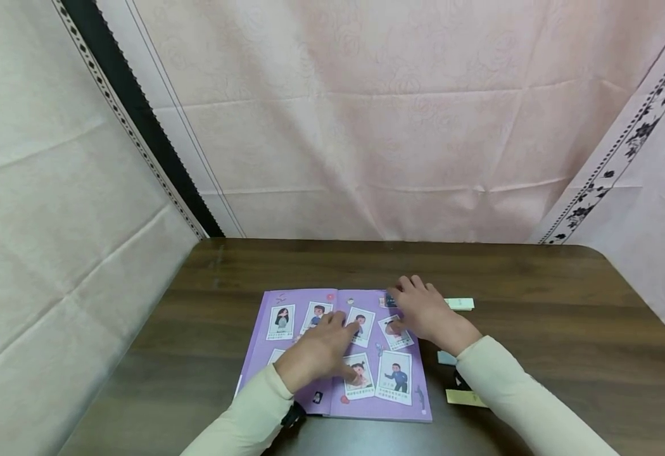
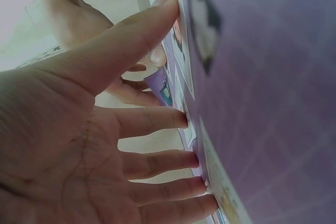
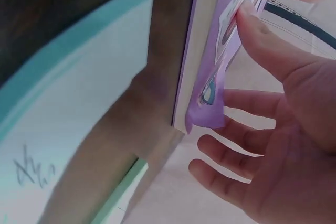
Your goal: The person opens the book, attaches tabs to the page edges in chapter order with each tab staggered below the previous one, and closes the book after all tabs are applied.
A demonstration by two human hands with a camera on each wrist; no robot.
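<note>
Several pale cloths [image 1: 367,126] hang round the left, far and right edges of a brown worktop [image 1: 538,304]. On it, well in from those three edges, a purple book [image 1: 373,345] lies open. The left hand [image 1: 327,348] is spread wide across the spine, holding nothing, its fingertips at the pages. The right hand [image 1: 424,310] reaches over the far right corner of the book, thumb to the page, fingers loosely apart beyond its edge. Off the book's right edge lie a yellow pad [image 1: 463,398], a green pad [image 1: 460,304] and a blue pad [image 1: 446,358]. Smallest, the page corner [image 3: 210,119] curls up beside the right fingers. The step looks like lifting or smoothing that corner; whether it is firmly pinched, one cannot tell. The next move probably calls for a light hold there, with the left hand steadying the spine.
</note>
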